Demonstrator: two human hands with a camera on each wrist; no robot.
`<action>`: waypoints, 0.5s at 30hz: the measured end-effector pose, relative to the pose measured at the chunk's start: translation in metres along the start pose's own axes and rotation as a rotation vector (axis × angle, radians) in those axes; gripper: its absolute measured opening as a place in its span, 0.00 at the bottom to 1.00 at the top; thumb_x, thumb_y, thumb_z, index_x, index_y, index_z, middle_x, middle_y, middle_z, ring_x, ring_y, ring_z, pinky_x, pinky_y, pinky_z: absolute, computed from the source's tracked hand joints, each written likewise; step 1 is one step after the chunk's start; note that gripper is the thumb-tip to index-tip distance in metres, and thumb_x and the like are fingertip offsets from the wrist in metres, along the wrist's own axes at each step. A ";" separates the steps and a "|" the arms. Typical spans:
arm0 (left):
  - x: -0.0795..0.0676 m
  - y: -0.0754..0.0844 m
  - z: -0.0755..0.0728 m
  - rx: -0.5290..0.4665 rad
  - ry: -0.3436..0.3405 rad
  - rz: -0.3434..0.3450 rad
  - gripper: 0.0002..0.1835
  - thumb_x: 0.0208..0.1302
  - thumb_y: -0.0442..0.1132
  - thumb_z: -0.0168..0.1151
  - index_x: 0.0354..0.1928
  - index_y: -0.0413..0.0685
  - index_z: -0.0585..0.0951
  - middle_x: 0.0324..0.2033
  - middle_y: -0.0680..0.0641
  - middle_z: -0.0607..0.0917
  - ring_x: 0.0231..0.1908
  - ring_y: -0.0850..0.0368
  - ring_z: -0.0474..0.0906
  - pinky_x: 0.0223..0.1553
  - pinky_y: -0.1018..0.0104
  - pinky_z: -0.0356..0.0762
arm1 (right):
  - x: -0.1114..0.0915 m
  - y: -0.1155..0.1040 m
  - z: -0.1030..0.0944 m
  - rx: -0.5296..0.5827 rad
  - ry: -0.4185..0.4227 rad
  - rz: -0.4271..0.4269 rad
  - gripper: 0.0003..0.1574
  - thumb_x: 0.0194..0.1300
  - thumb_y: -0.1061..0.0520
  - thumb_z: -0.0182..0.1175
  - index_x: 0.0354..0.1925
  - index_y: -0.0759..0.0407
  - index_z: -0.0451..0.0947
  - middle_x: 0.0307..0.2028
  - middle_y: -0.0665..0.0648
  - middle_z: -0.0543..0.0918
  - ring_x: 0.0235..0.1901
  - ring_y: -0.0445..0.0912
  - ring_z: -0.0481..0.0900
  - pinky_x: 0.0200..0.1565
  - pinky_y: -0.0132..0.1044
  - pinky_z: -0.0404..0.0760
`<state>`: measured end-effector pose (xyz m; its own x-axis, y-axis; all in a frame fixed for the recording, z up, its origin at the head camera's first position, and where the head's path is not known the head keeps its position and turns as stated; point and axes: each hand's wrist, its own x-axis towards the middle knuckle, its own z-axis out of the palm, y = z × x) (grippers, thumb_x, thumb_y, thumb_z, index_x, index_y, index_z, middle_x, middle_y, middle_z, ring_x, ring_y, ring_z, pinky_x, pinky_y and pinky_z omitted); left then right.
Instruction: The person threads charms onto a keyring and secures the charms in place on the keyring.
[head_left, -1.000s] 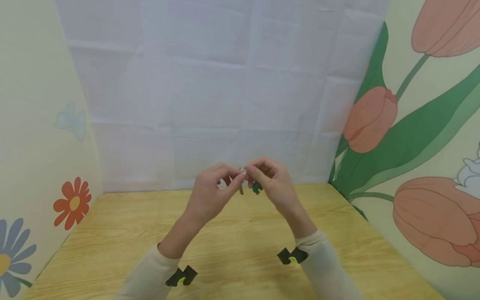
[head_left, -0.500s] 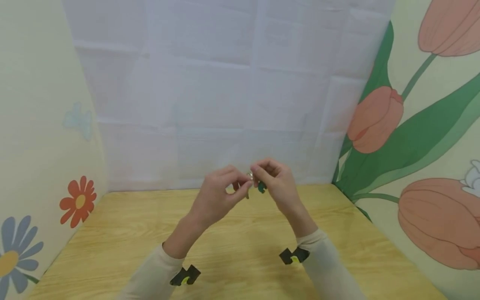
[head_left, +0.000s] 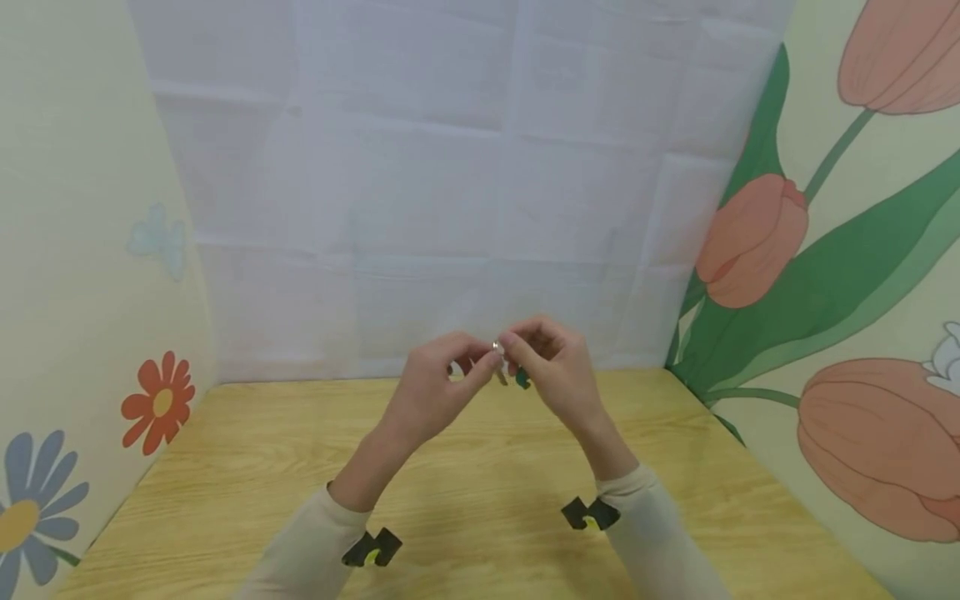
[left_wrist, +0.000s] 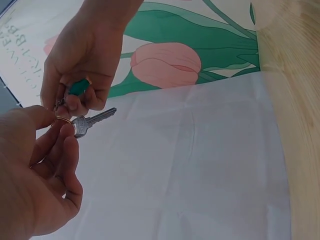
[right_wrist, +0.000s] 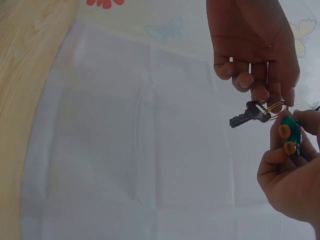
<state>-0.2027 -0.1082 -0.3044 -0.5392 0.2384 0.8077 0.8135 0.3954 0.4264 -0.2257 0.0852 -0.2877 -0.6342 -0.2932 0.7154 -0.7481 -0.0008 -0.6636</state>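
Note:
In the head view both hands meet in mid-air above the table. My left hand (head_left: 442, 387) pinches a thin metal key ring (left_wrist: 64, 120) between thumb and fingertips. A silver key (left_wrist: 95, 122) hangs from that ring, its toothed blade pointing away from the fingers. On the other side, my right hand (head_left: 555, 367) pinches the keychain close to the ring, at its small metal links. The keychain's green charm (right_wrist: 291, 131), with orange round parts, lies against the right fingers. The fingertips partly hide the ring and the links, so whether the ring is spread cannot be told.
A wood-grain table (head_left: 450, 500) lies below the hands. Behind it hangs a creased white cloth (head_left: 420, 192). Side panels carry printed flowers, with a large tulip (head_left: 877, 446) on the right. Dark tags (head_left: 372, 547) sit at both sleeves.
Half a second ago the key was mostly behind the left thumb; now its blade shows between the hands. Both hands stay close together, and the view has shifted slightly since a second ago.

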 end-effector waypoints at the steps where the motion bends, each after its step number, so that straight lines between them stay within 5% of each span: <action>1: 0.000 0.000 0.000 -0.003 0.002 0.003 0.07 0.74 0.44 0.64 0.40 0.51 0.87 0.32 0.60 0.82 0.32 0.64 0.76 0.33 0.58 0.79 | 0.000 -0.004 0.001 0.000 -0.001 -0.004 0.03 0.72 0.68 0.61 0.42 0.67 0.81 0.28 0.71 0.80 0.25 0.55 0.77 0.25 0.34 0.74; 5: 0.000 0.001 -0.001 0.002 0.013 0.024 0.06 0.73 0.43 0.65 0.39 0.51 0.87 0.31 0.60 0.82 0.32 0.64 0.76 0.33 0.56 0.78 | -0.001 -0.018 0.004 0.001 0.001 -0.020 0.03 0.73 0.68 0.60 0.41 0.70 0.80 0.28 0.70 0.79 0.24 0.57 0.76 0.24 0.34 0.73; 15: 0.002 0.001 0.000 0.025 0.024 0.242 0.04 0.69 0.33 0.66 0.36 0.48 0.87 0.31 0.57 0.83 0.31 0.65 0.76 0.34 0.68 0.78 | 0.000 0.015 -0.002 0.071 0.032 0.016 0.06 0.74 0.59 0.62 0.41 0.62 0.82 0.26 0.64 0.79 0.22 0.54 0.73 0.22 0.34 0.71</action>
<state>-0.2032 -0.1071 -0.3023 -0.3236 0.3079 0.8947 0.9125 0.3516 0.2091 -0.2376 0.0869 -0.2972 -0.6527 -0.2631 0.7104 -0.7229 -0.0645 -0.6880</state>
